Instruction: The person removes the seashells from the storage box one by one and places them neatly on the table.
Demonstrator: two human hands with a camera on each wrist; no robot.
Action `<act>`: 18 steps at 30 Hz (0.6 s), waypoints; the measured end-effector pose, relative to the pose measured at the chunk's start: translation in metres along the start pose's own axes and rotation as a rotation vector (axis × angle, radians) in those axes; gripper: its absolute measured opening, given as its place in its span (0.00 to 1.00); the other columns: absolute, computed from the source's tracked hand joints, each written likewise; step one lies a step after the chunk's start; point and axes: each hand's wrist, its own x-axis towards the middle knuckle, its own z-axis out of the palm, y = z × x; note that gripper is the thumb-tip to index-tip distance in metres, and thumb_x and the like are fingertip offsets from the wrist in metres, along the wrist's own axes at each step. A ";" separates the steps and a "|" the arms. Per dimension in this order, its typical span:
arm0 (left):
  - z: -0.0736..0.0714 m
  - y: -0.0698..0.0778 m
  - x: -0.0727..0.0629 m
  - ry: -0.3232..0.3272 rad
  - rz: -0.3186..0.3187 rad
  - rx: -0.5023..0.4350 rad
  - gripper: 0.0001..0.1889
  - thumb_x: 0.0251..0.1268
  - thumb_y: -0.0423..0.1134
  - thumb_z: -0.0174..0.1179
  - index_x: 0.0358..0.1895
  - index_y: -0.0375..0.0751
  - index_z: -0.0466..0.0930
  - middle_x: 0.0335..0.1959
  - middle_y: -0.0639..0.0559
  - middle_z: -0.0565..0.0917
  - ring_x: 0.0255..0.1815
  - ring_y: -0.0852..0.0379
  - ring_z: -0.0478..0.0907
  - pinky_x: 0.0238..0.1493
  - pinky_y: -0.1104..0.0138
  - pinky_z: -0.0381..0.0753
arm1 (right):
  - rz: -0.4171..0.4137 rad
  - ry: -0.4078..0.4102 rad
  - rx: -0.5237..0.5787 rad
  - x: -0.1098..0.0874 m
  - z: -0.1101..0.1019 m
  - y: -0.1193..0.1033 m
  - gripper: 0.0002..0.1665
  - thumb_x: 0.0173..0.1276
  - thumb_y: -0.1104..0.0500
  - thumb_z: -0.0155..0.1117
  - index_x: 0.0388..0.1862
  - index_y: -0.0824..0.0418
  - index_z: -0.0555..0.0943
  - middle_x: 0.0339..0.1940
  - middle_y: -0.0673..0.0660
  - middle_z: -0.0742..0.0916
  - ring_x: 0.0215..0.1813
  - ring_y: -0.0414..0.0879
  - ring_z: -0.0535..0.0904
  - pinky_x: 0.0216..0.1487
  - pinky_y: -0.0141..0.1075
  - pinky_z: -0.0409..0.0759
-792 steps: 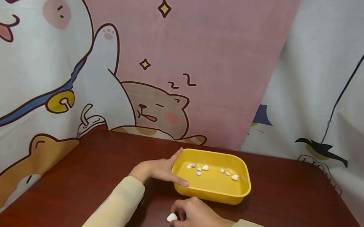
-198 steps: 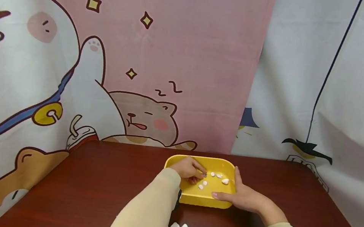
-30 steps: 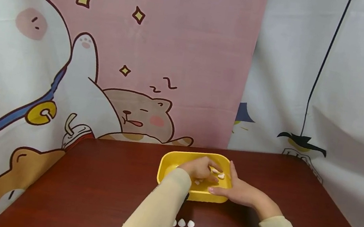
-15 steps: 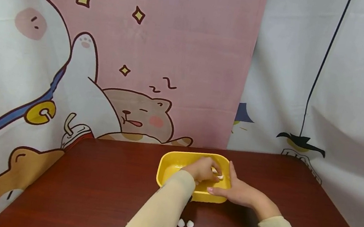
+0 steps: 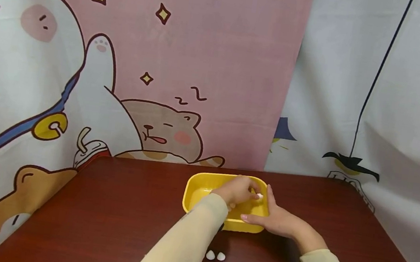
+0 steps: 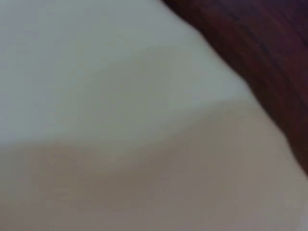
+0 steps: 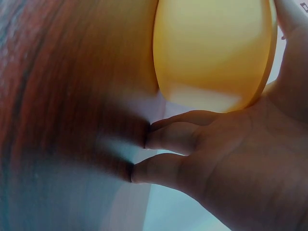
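Observation:
My left hand (image 5: 239, 190) reaches into the yellow tub (image 5: 204, 176) from the left. Thumb and fingers pinch a small white shell (image 5: 260, 196) near the tub's right wall. Most of the tub floor behind that hand is hidden by it. Around the tub's right end, my right hand (image 5: 281, 221) lies with the thumb along the near rim and the fingers straight. In the right wrist view those fingers reach down to the table beside the tub. The left wrist view is filled by blurred sleeve and skin.
Two white shells (image 5: 211, 255) sit side by side on the dark wooden table (image 5: 123, 217), in front of the tub and just right of the left sleeve (image 5: 183, 242). A cartoon-printed cloth (image 5: 223, 62) hangs behind the table.
Over the last second my left fingers have closed from spread to a pinch on a shell at the tub's right. My right hand has stayed at the tub; the sleeve now hides a third table shell.

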 end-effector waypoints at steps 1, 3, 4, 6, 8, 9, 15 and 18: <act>-0.001 0.001 0.000 0.002 0.009 0.006 0.12 0.75 0.47 0.67 0.56 0.53 0.91 0.55 0.60 0.88 0.49 0.62 0.79 0.59 0.68 0.83 | -0.001 -0.001 0.000 0.000 0.000 0.000 0.87 0.64 0.24 0.69 0.84 0.67 0.18 0.82 0.82 0.60 0.75 0.67 0.72 0.77 0.67 0.68; -0.004 0.004 0.000 0.001 0.026 0.012 0.13 0.77 0.47 0.65 0.57 0.52 0.90 0.55 0.59 0.89 0.49 0.63 0.81 0.60 0.67 0.84 | 0.001 -0.001 0.002 0.000 0.000 0.000 0.87 0.64 0.24 0.69 0.84 0.66 0.18 0.83 0.82 0.58 0.76 0.68 0.71 0.77 0.67 0.68; -0.006 0.005 0.000 0.000 0.032 0.011 0.13 0.77 0.47 0.65 0.58 0.51 0.90 0.54 0.59 0.89 0.48 0.63 0.82 0.59 0.68 0.85 | 0.002 -0.002 0.002 -0.001 -0.001 0.000 0.87 0.64 0.24 0.69 0.83 0.66 0.17 0.83 0.82 0.58 0.77 0.69 0.70 0.77 0.67 0.68; -0.008 0.008 0.001 0.000 0.041 0.003 0.14 0.77 0.47 0.65 0.58 0.49 0.90 0.50 0.59 0.90 0.44 0.64 0.83 0.55 0.69 0.85 | 0.005 -0.003 0.001 -0.001 -0.001 0.001 0.87 0.64 0.24 0.69 0.83 0.66 0.17 0.84 0.82 0.56 0.78 0.71 0.68 0.77 0.68 0.67; -0.010 0.010 0.001 0.003 0.042 -0.018 0.14 0.76 0.47 0.66 0.57 0.48 0.90 0.46 0.59 0.91 0.40 0.64 0.84 0.49 0.71 0.85 | 0.006 -0.004 0.002 -0.001 -0.001 0.001 0.87 0.64 0.24 0.69 0.83 0.65 0.16 0.84 0.82 0.55 0.79 0.72 0.67 0.77 0.69 0.66; -0.011 0.011 0.001 0.003 0.039 -0.036 0.13 0.76 0.46 0.67 0.56 0.47 0.91 0.44 0.58 0.91 0.38 0.62 0.85 0.45 0.72 0.85 | 0.007 -0.004 -0.001 -0.001 -0.001 0.001 0.87 0.64 0.24 0.69 0.83 0.65 0.16 0.84 0.82 0.55 0.80 0.73 0.66 0.77 0.69 0.66; -0.017 0.014 -0.006 0.010 0.064 -0.178 0.09 0.74 0.42 0.69 0.49 0.42 0.92 0.40 0.47 0.93 0.39 0.48 0.90 0.37 0.70 0.87 | 0.011 -0.004 -0.009 -0.001 0.000 0.000 0.87 0.64 0.23 0.68 0.84 0.65 0.17 0.84 0.82 0.54 0.81 0.76 0.62 0.77 0.72 0.64; -0.023 0.019 -0.012 0.005 0.103 -0.251 0.07 0.74 0.39 0.69 0.45 0.39 0.91 0.37 0.44 0.92 0.41 0.44 0.92 0.40 0.65 0.90 | 0.010 -0.006 -0.016 -0.001 0.000 0.000 0.87 0.64 0.23 0.68 0.84 0.66 0.17 0.85 0.82 0.52 0.82 0.76 0.61 0.77 0.72 0.63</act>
